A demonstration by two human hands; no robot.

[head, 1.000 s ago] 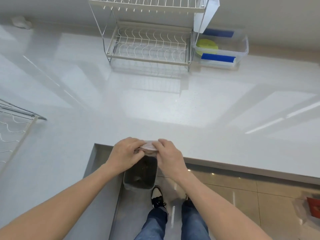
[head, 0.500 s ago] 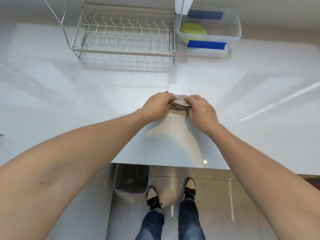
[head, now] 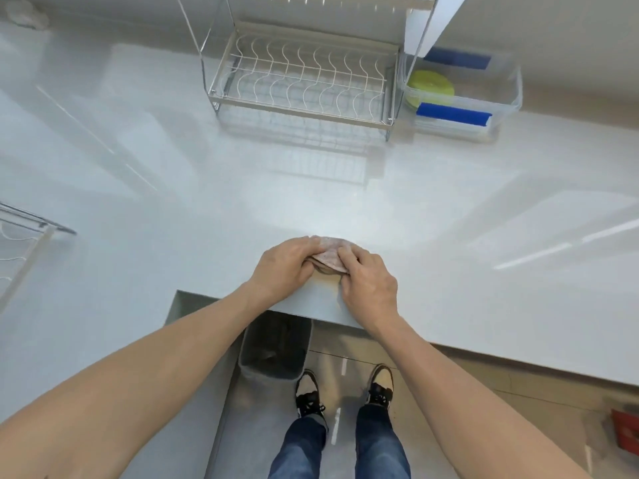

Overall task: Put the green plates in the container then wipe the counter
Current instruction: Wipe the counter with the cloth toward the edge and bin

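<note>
The left hand and right hand both close on a folded cloth, pressing it to the worktop near its front edge, apparently for wiping. Far beyond the right hand, green plates sit inside the container.

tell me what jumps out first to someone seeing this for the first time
Both hands, left hand and right hand, press a pinkish cloth onto the white counter near its front edge. At the back right, green plates sit in a clear container beside an empty wire rack.
</note>
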